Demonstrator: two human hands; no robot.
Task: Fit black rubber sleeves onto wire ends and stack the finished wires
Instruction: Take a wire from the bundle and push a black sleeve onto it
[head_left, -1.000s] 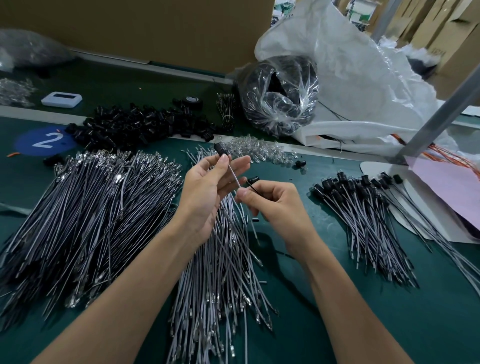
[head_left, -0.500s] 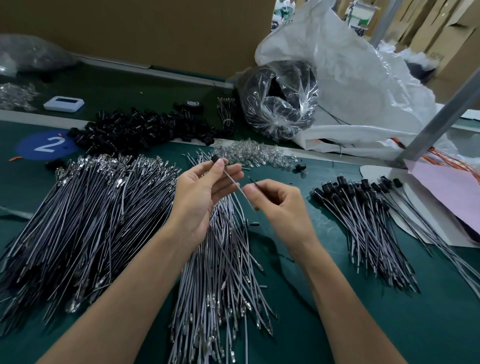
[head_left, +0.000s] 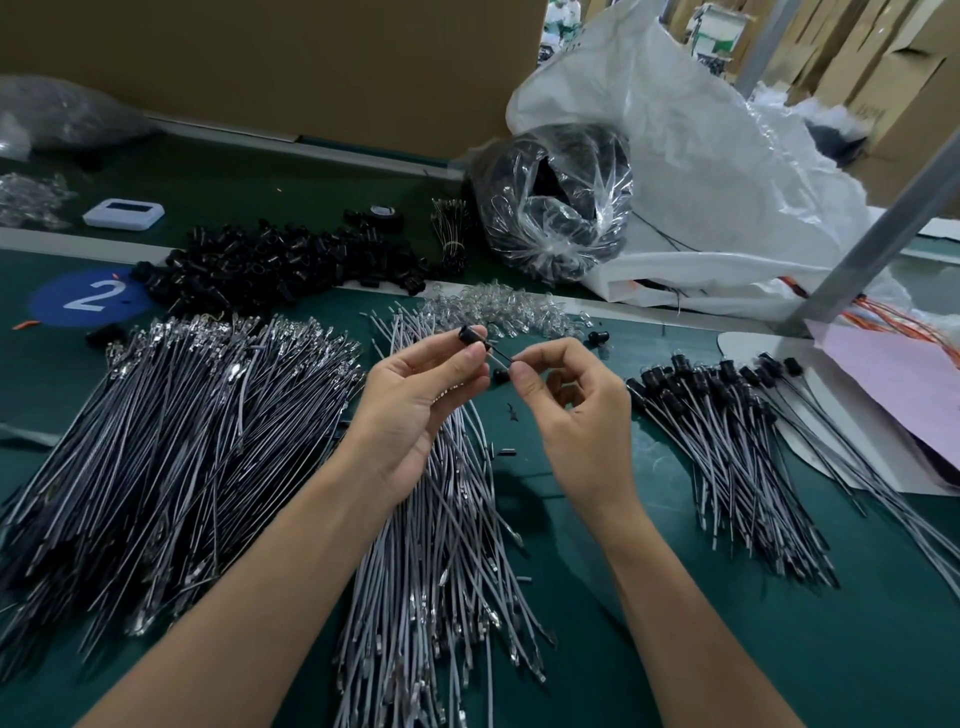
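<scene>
Above the middle wire pile (head_left: 441, 545) the left hand (head_left: 415, 410) pinches a black sleeve (head_left: 470, 335), the right hand (head_left: 576, 415) pinches a wire (head_left: 501, 356) at its mouth; right of the pile lies a small finished stack (head_left: 727, 441), so most wires look unsleeved

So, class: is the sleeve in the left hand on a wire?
On: a thin wire leads from the sleeve to the right hand.

Left hand (head_left: 415, 415) pinches black sleeve (head_left: 470, 334), right hand (head_left: 576, 415) pinches wire (head_left: 500, 355).
</scene>
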